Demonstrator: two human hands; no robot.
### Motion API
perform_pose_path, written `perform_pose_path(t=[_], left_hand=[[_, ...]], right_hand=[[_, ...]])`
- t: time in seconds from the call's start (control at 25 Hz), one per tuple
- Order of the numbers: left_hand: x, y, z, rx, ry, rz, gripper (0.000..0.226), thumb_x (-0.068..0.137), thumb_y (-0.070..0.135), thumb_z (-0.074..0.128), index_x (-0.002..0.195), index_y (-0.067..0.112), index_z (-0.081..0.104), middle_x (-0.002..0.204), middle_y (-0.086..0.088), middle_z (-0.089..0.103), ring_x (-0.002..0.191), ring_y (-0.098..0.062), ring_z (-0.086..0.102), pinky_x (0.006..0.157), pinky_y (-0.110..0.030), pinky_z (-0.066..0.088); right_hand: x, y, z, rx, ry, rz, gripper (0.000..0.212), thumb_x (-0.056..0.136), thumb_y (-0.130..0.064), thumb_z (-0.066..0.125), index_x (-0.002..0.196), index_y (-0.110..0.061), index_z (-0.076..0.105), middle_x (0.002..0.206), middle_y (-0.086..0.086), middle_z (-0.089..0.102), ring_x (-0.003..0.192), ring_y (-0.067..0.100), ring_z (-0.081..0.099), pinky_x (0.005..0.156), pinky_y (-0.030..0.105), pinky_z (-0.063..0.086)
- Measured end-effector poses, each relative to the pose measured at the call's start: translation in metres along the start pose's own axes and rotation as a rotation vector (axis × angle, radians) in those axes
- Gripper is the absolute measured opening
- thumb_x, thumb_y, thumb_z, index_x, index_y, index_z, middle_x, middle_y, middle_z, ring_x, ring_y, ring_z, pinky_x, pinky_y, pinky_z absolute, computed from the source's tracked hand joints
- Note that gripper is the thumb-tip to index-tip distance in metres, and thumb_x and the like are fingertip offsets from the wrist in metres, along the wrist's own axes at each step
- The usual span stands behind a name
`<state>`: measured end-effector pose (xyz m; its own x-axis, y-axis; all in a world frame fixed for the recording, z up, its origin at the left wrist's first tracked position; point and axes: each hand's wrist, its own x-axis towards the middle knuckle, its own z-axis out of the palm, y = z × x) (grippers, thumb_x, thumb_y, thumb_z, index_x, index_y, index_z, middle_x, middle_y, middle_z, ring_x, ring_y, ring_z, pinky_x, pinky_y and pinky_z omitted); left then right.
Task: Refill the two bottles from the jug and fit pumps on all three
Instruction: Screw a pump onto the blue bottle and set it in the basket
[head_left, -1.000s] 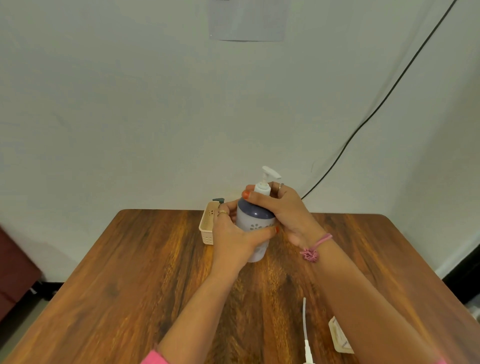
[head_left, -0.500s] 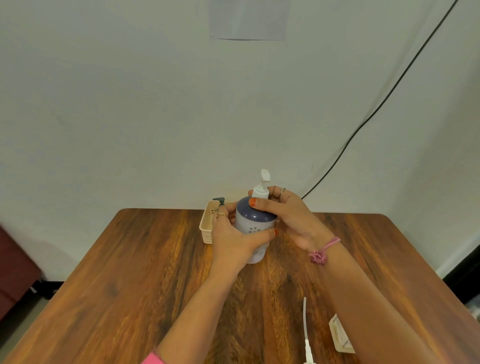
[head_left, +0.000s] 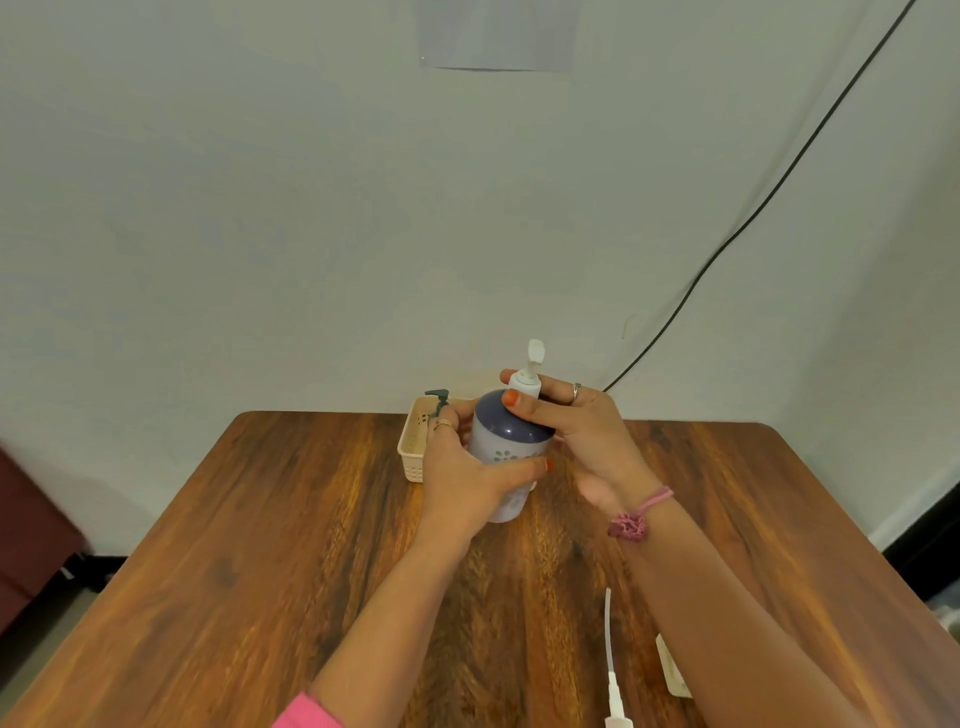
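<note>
At centre frame, left of your hands, a cream basket (head_left: 413, 449) sits on the counter (head_left: 260, 545) with a dark green pump (head_left: 438, 399) in it. Your left hand (head_left: 462, 478) wraps the bottle (head_left: 511, 441). Your right hand (head_left: 582, 431) pinches the white pump (head_left: 529, 376) collar. Lower right, another pump (head_left: 612, 670) lies loose.

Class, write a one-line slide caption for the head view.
Left hand steadies the bottle while right hand grips its white pump.
</note>
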<state>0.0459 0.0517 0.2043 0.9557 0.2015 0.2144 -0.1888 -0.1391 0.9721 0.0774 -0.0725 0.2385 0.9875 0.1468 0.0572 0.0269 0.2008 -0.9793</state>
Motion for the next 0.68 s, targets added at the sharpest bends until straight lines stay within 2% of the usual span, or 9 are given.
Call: perform_pose_path(t=[0.2,0.32,0.4,0.52,0.6,0.68], left_hand=[[0.003,-0.004,0.0,0.0,0.003,0.006,0.074,0.054,0.014,0.091,0.115,0.019,0.051,0.105,0.009,0.06,0.094,-0.003,0.059,0.076,-0.019,0.051],[0.004,-0.006,-0.001,-0.007,-0.009,-0.003,0.072,0.056,0.015,0.091,0.115,0.023,0.05,0.102,0.017,0.057,0.09,0.006,0.056,0.07,-0.01,0.049],[0.006,-0.009,-0.002,-0.025,-0.029,-0.018,0.072,0.057,0.016,0.09,0.117,0.025,0.05,0.104,0.017,0.058,0.091,0.009,0.056,0.072,-0.009,0.05],[0.013,-0.015,-0.006,-0.021,-0.082,-0.056,0.078,0.058,0.019,0.089,0.125,0.024,0.05,0.114,0.009,0.061,0.103,-0.007,0.06,0.085,-0.027,0.055],[0.019,-0.02,-0.008,-0.023,-0.141,-0.064,0.08,0.058,0.017,0.089,0.127,0.025,0.05,0.117,0.007,0.061,0.108,-0.012,0.06,0.088,-0.031,0.055],[0.026,-0.026,-0.011,-0.059,-0.206,-0.07,0.078,0.059,0.01,0.088,0.126,0.023,0.05,0.119,0.006,0.061,0.109,-0.009,0.06,0.087,-0.025,0.054]], right_hand=[[0.001,0.004,0.006,0.002,0.085,-0.008,0.025,0.071,-0.014,0.079,0.095,-0.014,0.075,0.095,0.001,0.076,0.095,0.014,0.069,0.081,0.027,0.055],[0.005,0.007,0.005,-0.082,0.072,-0.044,0.034,0.071,-0.019,0.08,0.103,-0.015,0.073,0.099,0.001,0.075,0.099,0.016,0.069,0.085,0.031,0.055],[0.007,0.009,-0.002,-0.148,-0.017,-0.084,0.049,0.069,-0.022,0.081,0.115,-0.016,0.067,0.11,-0.001,0.072,0.106,0.013,0.065,0.091,0.032,0.053],[0.011,0.012,-0.019,-0.174,-0.218,-0.035,0.078,0.064,-0.016,0.082,0.135,-0.022,0.049,0.131,-0.004,0.059,0.12,0.012,0.057,0.097,0.033,0.049],[0.013,0.016,-0.03,-0.249,-0.278,0.019,0.085,0.065,-0.012,0.081,0.139,-0.024,0.041,0.135,-0.005,0.055,0.12,0.011,0.056,0.097,0.032,0.05],[0.015,0.02,-0.033,-0.28,-0.285,0.069,0.085,0.066,-0.011,0.08,0.139,-0.021,0.04,0.132,-0.003,0.057,0.115,0.01,0.059,0.092,0.028,0.052]])
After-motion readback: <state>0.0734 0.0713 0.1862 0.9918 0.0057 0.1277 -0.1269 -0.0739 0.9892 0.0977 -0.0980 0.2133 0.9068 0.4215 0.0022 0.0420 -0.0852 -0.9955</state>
